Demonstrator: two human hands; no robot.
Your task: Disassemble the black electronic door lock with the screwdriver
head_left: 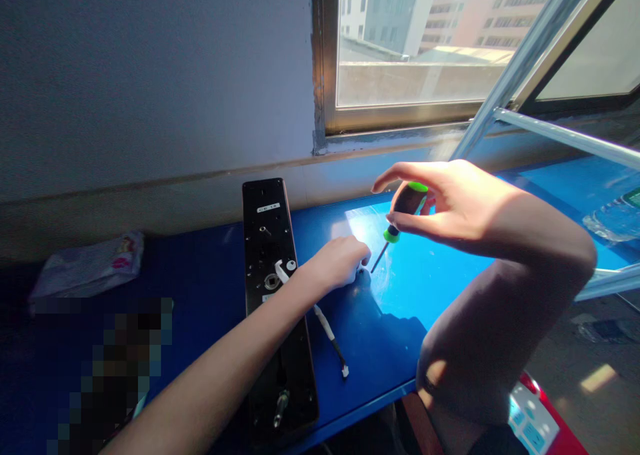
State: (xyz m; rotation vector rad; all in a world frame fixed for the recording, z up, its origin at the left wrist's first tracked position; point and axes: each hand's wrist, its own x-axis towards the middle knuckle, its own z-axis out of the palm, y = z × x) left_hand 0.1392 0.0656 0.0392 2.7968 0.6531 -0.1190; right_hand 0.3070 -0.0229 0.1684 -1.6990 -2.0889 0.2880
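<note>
My right hand (460, 205) is closed around the green and black handle of a screwdriver (407, 201), its index finger raised off the handle. The shaft slants down to the left, with its tip close to my left fingers. My left hand (345, 261) rests low over the blue table, fingers curled together around a small dark thing too hidden to name. Beneath my left forearm lies a long black lock panel (265, 245) with a white label, posts and screw holes. A cable (327, 328) with a white connector runs out from its right side onto the table.
The blue table (400, 341) stands against a wall under a window (430, 81). On its left lies a plastic-wrapped packet (90, 265), near a blurred-out patch. A metal ladder (565, 131) leans at the right. A red object (555, 415) is below the table's right edge.
</note>
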